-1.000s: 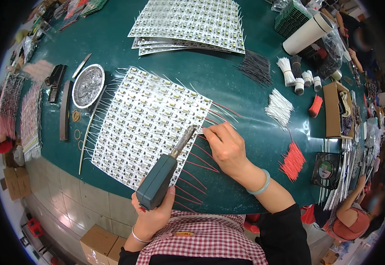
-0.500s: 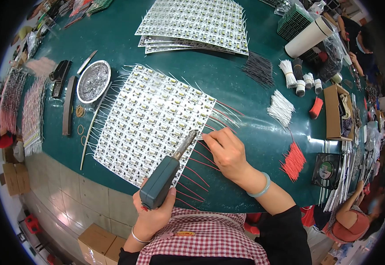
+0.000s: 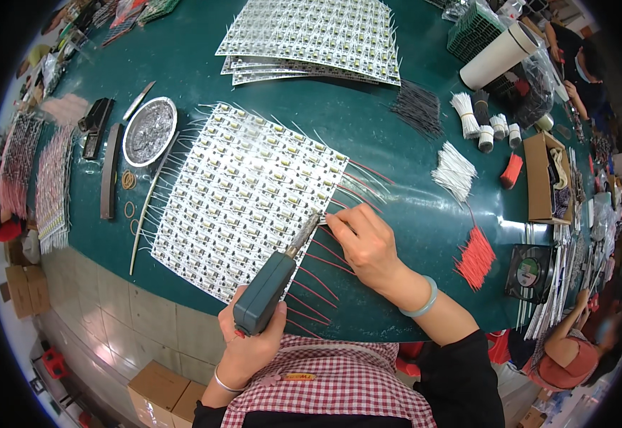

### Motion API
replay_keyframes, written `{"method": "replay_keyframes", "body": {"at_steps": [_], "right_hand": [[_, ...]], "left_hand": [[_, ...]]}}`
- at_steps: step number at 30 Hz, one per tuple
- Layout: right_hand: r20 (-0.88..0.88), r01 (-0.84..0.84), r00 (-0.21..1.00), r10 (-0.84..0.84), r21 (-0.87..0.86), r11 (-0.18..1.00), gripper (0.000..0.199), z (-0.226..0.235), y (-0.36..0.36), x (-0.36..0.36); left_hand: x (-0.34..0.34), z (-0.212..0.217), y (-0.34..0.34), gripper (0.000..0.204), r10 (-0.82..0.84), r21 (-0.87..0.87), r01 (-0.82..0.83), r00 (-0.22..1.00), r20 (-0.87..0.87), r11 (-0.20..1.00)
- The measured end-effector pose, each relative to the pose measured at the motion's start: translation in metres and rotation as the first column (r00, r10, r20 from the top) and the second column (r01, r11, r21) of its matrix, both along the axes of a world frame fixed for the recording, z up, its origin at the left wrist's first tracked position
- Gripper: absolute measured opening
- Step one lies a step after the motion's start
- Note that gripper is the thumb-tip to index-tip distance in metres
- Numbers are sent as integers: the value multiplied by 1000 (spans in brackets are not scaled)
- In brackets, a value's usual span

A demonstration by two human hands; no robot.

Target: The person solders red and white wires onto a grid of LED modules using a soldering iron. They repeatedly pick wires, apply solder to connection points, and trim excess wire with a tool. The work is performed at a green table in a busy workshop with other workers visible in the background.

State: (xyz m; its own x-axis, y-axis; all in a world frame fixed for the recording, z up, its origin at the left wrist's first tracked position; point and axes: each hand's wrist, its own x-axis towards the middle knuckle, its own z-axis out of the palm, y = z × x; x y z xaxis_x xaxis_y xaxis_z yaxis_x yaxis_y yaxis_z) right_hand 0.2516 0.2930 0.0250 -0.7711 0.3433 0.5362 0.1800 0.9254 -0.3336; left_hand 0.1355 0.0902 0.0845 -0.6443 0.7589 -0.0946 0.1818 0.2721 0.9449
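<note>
**Two hands at the edge of the panel**

Both hands were busy at the near edge of the green table point(image 3: 396, 135). My left hand point(image 3: 250, 349) was wrapped around the grey-green soldering gun point(image 3: 264, 294), its metal tip angled up to the right-hand edge of the white LED panel point(image 3: 243, 196). My right hand point(image 3: 368, 242), a pale bangle on its wrist, had its fingertips point(image 3: 336, 222) pinched on a thin red wire point(image 3: 325, 253) right where the tip met the panel. More red wires fanned out from that edge toward me. Farther right lay a bundle of red wires point(image 3: 476, 257) and a bundle of white ones point(image 3: 454, 170). Left of the panel sat a round metal dish point(image 3: 149, 131). Beyond it all, a stack of similar panels point(image 3: 318, 36) lay at the far side.
</note>
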Motion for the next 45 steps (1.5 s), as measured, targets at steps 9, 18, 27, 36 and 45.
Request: {"method": "replay_keyframes", "body": {"at_steps": [9, 18, 27, 36, 45], "right_hand": [[-2, 8, 1000, -8, 17, 1000, 25, 1, 0, -1], [-7, 19, 1000, -19, 9, 1000, 25, 0, 0, 0], [-62, 10, 998, -14, -63, 998, 26, 11, -9, 4], [-32, 5, 999, -8, -85, 996, 21, 3, -17, 4], [17, 3, 1000, -2, -47, 999, 24, 4, -18, 4]], "left_hand": [[5, -5, -10, 16, 74, 16, -73, 993, -92, 997], [7, 0, -15, 15, 114, -73, -109, 991, 70, 991], [9, -2, -26, 24, 142, -141, -131, 988, 66, 981], [3, -5, -23, 18, 28, 48, -24, 996, -84, 999], [4, -4, -25, 15, 26, 38, -25, 999, -40, 999]]}}
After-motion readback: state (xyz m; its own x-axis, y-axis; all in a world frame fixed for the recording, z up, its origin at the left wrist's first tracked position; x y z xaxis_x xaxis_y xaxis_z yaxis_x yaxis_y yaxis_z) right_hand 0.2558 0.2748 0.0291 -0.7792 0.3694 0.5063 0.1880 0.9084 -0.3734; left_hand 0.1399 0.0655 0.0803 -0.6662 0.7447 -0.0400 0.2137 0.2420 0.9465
